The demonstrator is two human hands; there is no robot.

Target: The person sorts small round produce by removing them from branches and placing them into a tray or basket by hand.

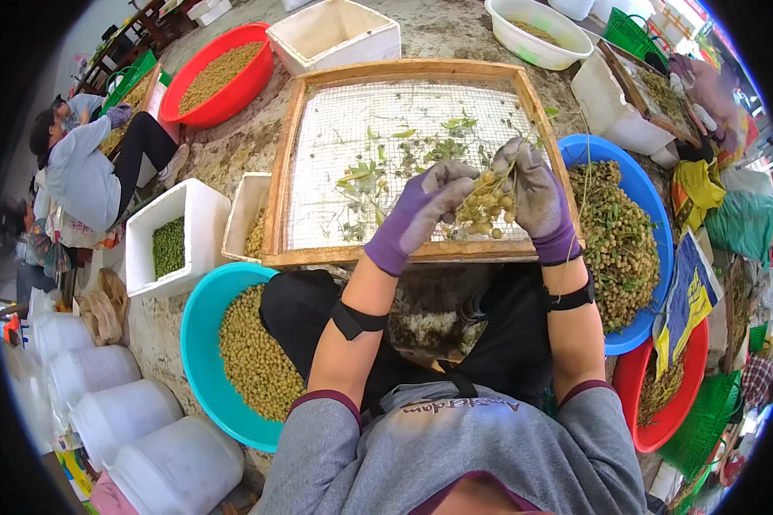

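Both of my hands wear purple gloves with grey palms. My right hand point(541, 193) pinches the stems of a bunch of small, round, yellow-brown longan-like fruits point(486, 203). My left hand point(422, 206) is at the bunch's left side, thumb and fingers curled by the fruits; whether they grip one is hidden. Below both hands lies a wood-framed wire mesh screen point(322, 141), with leaves point(448, 151), twigs and small dark bits scattered on it.
Right of the screen, a blue basin point(662, 251) holds stemmed bunches. A turquoise basin point(200, 347) of loose fruits is at my left. Foam boxes point(209, 212), red basins point(257, 71), white plastic drums point(174, 463) and seated people point(80, 174) surround me.
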